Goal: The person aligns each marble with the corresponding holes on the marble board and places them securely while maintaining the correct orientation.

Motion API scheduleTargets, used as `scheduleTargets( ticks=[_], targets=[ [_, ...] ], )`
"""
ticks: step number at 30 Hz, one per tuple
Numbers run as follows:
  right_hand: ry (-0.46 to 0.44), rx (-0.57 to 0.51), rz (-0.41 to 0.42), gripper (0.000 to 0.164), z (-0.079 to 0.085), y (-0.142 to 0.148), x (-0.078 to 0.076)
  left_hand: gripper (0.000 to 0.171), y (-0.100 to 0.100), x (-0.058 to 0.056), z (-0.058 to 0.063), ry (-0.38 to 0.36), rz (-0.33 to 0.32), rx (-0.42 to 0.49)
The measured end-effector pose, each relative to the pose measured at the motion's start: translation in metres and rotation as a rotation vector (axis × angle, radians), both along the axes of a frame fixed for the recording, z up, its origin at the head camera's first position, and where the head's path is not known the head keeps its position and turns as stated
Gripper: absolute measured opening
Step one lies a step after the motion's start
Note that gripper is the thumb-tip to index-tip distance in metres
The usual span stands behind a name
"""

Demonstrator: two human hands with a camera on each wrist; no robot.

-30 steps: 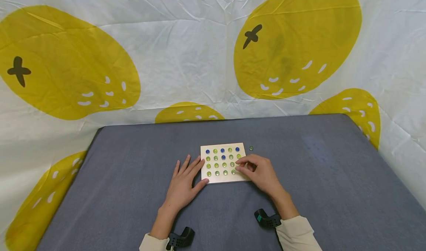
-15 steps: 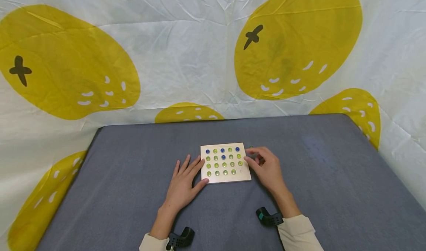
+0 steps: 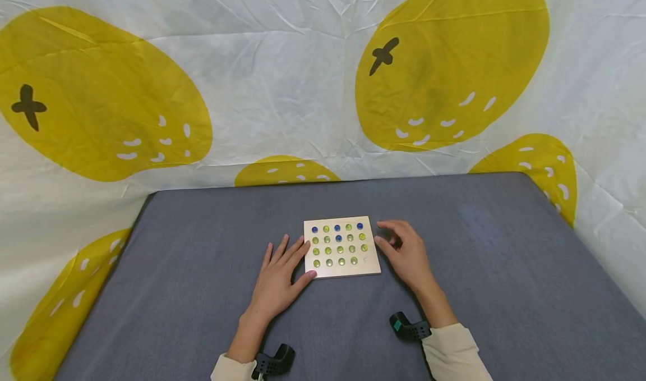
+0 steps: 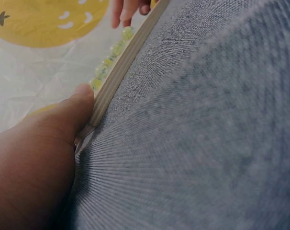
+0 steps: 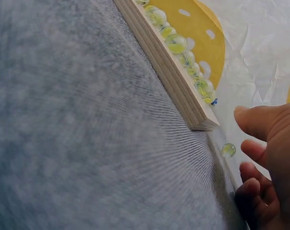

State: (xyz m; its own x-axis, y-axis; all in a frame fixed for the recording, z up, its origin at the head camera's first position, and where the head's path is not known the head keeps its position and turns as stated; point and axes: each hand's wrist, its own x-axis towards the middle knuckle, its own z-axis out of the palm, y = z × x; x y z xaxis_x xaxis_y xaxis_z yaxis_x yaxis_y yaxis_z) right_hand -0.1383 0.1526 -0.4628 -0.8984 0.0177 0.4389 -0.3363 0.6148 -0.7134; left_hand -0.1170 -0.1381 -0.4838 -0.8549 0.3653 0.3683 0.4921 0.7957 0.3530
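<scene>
A pale wooden board (image 3: 348,271) lies on the table, holding rows of glass marbles, mostly yellow-green (image 3: 340,249) with a few blue ones (image 3: 338,238). One hollow at its near right corner has no marble. My left hand (image 3: 275,285) rests flat with spread fingers at the board's left edge, the thumb on its near left corner. Off the right edge hovers my right hand (image 3: 409,255), thumb and index finger apart. In the right wrist view a loose green marble (image 5: 228,150) sits beside those fingertips, apparently not pinched; the hand hides it in the head view.
Grey cloth covers the table (image 3: 202,246). Behind it hangs a white curtain (image 3: 282,89) printed with large yellow fruit shapes. Each wrist wears a black camera mount, such as the right one (image 3: 409,327).
My right hand has let go of a marble in the board's right column and moved back and right, off the board, towards the loose marble. The left hand stays put.
</scene>
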Motion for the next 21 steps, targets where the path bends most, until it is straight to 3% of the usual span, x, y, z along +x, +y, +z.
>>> scheduleTargets(
  ticks=[11,21],
  targets=[
    [-0.068,0.085,0.007,0.045,-0.007,0.003,-0.001,0.063,0.001,0.0,-0.003,0.007,0.001,-0.002],
    [-0.088,0.115,-0.002,0.042,-0.012,0.003,-0.002,0.064,0.001,0.0,-0.006,0.014,0.006,-0.003]
  ],
)
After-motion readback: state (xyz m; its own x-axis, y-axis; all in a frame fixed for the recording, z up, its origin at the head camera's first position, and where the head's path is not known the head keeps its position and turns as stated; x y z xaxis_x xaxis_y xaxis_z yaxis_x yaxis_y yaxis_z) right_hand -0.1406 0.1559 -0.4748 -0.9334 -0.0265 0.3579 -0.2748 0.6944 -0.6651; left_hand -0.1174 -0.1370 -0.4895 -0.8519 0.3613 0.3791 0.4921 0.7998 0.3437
